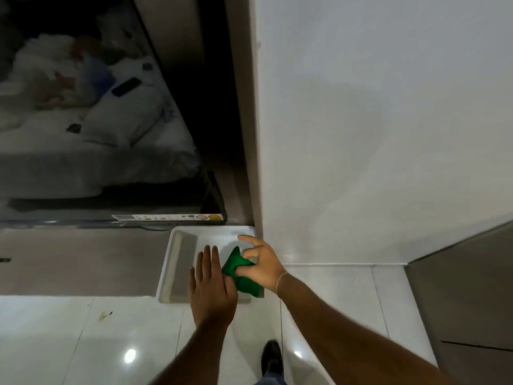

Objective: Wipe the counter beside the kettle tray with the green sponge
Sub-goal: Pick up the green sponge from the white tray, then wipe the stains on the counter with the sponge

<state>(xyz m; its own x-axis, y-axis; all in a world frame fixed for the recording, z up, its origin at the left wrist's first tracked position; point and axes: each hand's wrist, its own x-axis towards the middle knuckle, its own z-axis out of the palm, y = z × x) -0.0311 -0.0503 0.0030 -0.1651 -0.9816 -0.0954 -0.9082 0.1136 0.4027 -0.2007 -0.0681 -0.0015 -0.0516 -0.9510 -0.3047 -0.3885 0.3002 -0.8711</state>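
A green sponge (238, 269), crumpled and folded, lies over the white kettle tray (177, 262) on the brown counter (83, 259). My right hand (261, 265) grips the sponge from the right, index finger lifted and pointing away. My left hand (211, 284) rests flat with fingers straight over the tray, its thumb side touching the sponge's left edge. No kettle shows on the tray. The tray's right part is hidden under both hands.
A dark TV screen (97, 120) stands behind the tray, reflecting a bed. A white wall corner (258, 134) rises right of the tray. Glossy white floor tiles (83, 343) lie below, with a small stain (104, 315) and my dark shoe (272, 357).
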